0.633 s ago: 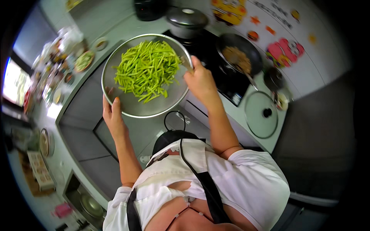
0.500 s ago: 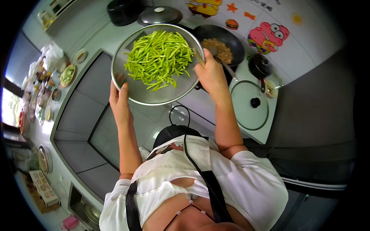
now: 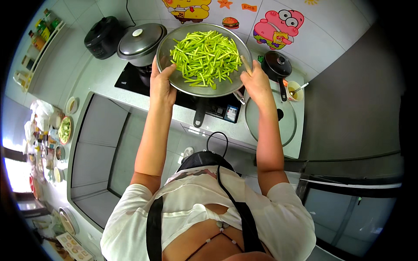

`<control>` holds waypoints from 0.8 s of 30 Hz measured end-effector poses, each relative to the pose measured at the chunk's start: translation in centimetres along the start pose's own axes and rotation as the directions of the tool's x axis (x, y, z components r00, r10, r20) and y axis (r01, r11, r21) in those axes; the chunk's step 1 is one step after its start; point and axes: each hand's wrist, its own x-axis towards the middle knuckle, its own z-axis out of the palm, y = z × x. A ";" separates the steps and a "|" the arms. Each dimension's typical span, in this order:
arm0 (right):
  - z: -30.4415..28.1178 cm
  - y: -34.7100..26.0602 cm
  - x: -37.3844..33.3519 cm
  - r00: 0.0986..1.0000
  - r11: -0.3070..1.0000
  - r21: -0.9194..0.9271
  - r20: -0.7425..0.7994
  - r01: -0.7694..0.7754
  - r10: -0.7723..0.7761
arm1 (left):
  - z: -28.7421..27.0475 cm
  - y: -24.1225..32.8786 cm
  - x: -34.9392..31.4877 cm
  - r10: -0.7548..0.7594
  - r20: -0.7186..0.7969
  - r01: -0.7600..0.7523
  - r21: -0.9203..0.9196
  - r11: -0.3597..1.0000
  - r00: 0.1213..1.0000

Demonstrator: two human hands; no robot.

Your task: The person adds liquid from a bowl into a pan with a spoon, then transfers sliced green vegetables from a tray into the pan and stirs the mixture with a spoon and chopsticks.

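A wide, round steel basin full of cut green stems is held up over the stove, hiding most of the pan beneath it. My left hand grips its left rim, thumb on the inside. At the right rim, my right hand is closed on the basin. Beside the right thumb shows a light-brown stick-like piece; I cannot make out whether it belongs to the basin. Under the basin, a black pan handle points toward me, and a metal utensil handle sticks out at the right.
A lidded steel pot and a black cooker stand left of the basin. To the right are a glass lid, a small black lidded pot and a cup with a spoon. Bowls and packages crowd the left counter.
Both hands have carried the basin of green stems forward and right, over the pan, which was visible earlier with brown food in it. The view has shifted too.
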 end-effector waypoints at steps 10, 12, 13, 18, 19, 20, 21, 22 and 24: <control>1.7 8.4 0.2 0.990 0.962 0.241 -0.026 -0.127 0.138 | -1.1 -2.4 4.7 -0.016 -0.069 0.014 -0.038 0.999 0.997; 1.8 11.2 -0.2 0.942 0.945 -0.038 0.068 -0.326 0.328 | -0.7 -2.5 5.6 -0.007 -0.049 0.006 -0.011 1.000 0.999; 3.0 14.4 -0.4 0.932 0.935 -0.125 0.108 -0.333 0.347 | -1.0 -2.9 6.2 0.003 -0.015 -0.003 -0.013 1.000 1.000; 8.9 19.6 -2.3 0.874 0.847 0.290 0.343 -0.446 0.343 | -3.9 -7.1 6.7 0.184 0.101 -0.191 0.057 0.980 0.978; 10.0 19.3 -2.2 0.894 0.857 0.325 0.344 -0.400 0.287 | -4.1 -7.7 7.1 0.215 0.119 -0.228 0.107 0.968 0.969; 10.6 18.5 -2.4 0.912 0.867 0.352 0.337 -0.353 0.234 | -4.3 -8.3 7.4 0.249 0.146 -0.265 0.105 0.958 0.957; 11.2 18.4 -2.3 0.927 0.874 0.378 0.328 -0.305 0.181 | -4.4 -8.9 7.5 0.266 0.163 -0.286 0.116 0.951 0.950; 12.2 19.0 -2.1 0.932 0.877 0.375 0.312 -0.299 0.184 | -4.3 -9.3 7.6 0.278 0.176 -0.302 0.123 0.945 0.944; 12.9 20.5 -2.2 0.928 0.884 0.384 0.350 -0.268 0.129 | -3.7 -9.9 8.0 0.304 0.222 -0.343 0.170 0.924 0.927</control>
